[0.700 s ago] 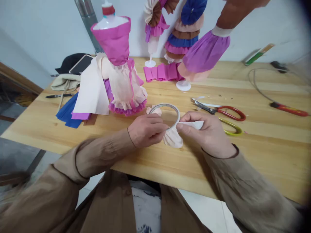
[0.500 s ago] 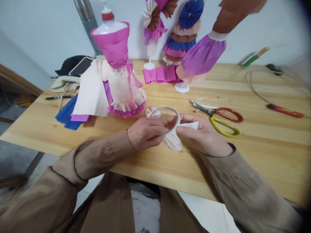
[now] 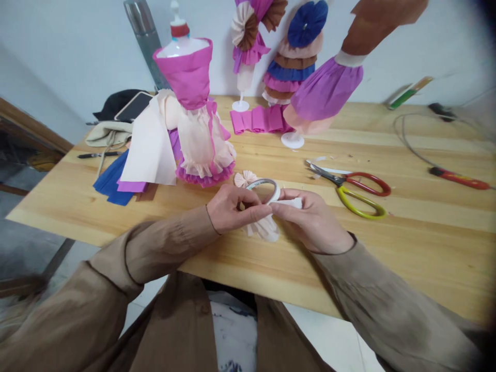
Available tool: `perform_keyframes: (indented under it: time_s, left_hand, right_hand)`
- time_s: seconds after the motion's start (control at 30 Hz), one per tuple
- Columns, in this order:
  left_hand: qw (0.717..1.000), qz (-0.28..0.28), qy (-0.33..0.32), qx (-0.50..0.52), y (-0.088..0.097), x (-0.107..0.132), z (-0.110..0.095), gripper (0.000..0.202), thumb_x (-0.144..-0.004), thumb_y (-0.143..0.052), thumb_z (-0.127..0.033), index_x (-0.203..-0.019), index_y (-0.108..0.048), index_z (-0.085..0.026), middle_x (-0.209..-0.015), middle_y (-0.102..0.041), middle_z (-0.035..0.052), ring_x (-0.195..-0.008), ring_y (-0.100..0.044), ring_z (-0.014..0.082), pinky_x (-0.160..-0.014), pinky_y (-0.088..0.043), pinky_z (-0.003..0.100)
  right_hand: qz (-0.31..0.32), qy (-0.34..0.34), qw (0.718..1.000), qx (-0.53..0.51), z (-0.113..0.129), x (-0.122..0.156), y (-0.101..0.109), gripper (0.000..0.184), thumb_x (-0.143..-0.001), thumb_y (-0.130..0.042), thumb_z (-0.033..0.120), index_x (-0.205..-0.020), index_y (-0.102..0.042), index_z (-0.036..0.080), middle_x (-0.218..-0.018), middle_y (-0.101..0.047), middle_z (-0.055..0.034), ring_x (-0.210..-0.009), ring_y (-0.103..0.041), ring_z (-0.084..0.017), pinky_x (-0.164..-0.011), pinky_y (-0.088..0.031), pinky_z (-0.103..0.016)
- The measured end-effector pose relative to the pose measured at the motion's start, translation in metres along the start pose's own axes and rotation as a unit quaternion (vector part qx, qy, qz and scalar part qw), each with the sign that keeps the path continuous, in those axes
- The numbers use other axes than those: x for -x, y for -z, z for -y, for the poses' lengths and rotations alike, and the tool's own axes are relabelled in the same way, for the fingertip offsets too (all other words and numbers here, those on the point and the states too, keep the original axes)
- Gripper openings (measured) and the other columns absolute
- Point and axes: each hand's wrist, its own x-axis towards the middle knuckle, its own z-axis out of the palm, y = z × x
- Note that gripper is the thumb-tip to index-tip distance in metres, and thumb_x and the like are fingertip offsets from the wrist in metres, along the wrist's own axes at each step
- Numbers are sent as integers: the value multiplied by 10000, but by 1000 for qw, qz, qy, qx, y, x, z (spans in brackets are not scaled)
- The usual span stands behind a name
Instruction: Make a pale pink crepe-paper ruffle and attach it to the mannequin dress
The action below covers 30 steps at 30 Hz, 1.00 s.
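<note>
My left hand (image 3: 233, 209) is closed in a pinch at the near left side of a thin roll of tape (image 3: 276, 192), thumb stretched toward my right hand. My right hand (image 3: 315, 219) pinches a pale, gathered piece of crepe paper (image 3: 267, 230) between thumb and fingers. One end of it shows above the right thumb; the ruffled part hangs below the fingers. The right fingertips lie against or behind the tape roll's right side, partly hidden. Just behind the roll, a small pale pleated rosette (image 3: 245, 179) lies on the table.
Scissors (image 3: 341, 182) with red and yellow handles lie to the right, beside paper scraps. A bottle in a pink paper dress (image 3: 191, 77) stands at left, near stacked paper sheets (image 3: 151, 150). More dressed forms stand behind a pink pleated strip (image 3: 259, 120). A red-handled cabled tool (image 3: 461, 178) lies far right.
The tape roll and pale crepe paper have shifted slightly left, with my right hand. My left thumb now stretches out to meet the right fingertips. The view has shifted slightly.
</note>
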Motion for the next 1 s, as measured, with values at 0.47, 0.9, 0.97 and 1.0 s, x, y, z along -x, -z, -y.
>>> perform_keyframes:
  time_s: [0.47,0.9,0.97,1.0]
  left_hand:
    - [952,33,124,277,4,-6,-1,273,-687,-725,-363,-614,-660,-108,-545,-579,2,-505,-491,80,-487,-368,211]
    - [943,13,117,311,-3,0,3,319,-692,-765,-384,-608,-652,-98,-537,-545,-6,-508,-460,67,-503,-334,204]
    - [939,22,122,322,-4,0,3,349,-684,-775,-418,-622,-656,-96,-556,-554,-6,-521,-468,68,-519,-348,208]
    - [937,26,123,327,-5,1,2,373,-680,-779,-441,-622,-654,-95,-561,-554,-7,-525,-467,67,-523,-347,208]
  right_hand:
    - [-4,15,1000,1,13,3,20,258,-708,-790,479,-749,-754,226,-765,-754,-45,-719,-707,-226,-714,-583,-370]
    - [25,28,999,7,11,3,22,255,-729,-771,468,-732,-752,214,-702,-739,-58,-633,-694,-213,-620,-581,-325]
    - [14,23,1000,5,11,3,21,271,-714,-783,468,-712,-750,199,-669,-727,-60,-609,-681,-198,-598,-567,-299]
    - [13,17,1000,4,10,3,22,277,-716,-784,465,-723,-753,190,-676,-727,-65,-616,-678,-196,-604,-564,-295]
